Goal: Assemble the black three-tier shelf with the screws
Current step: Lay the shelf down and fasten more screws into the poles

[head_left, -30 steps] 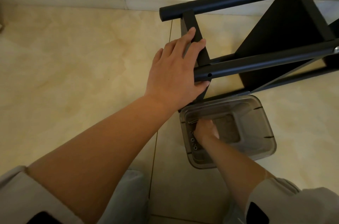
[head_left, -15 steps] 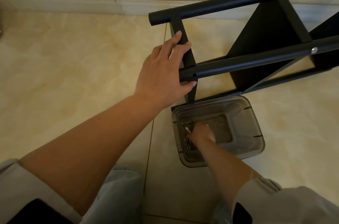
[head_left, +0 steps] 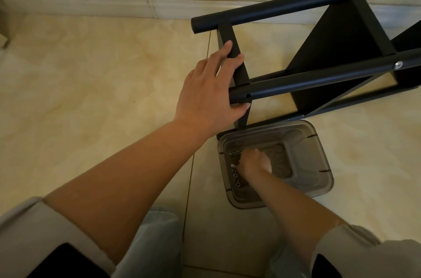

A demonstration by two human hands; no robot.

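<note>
Left hand steadies the shelf frame, right hand digs in the clear bin.

The left hand (head_left: 209, 91) lies open against the end of the black three-tier shelf (head_left: 319, 50), which is on its side on the tiled floor (head_left: 91, 72); fingers (head_left: 227, 50) spread over the end crossbar, thumb hooked under the near tube by an empty screw hole (head_left: 248, 96). Just below that grip sits a clear plastic bin (head_left: 319, 163), touching the frame's lower tube. Inside it the right hand (head_left: 255, 162) curls over the bottom, whether it grips anything I cannot tell. Left of this hand a row of screws (head_left: 235, 176) lines the bin's wall. One fitted screw (head_left: 398, 64) shines on the near tube.
</note>
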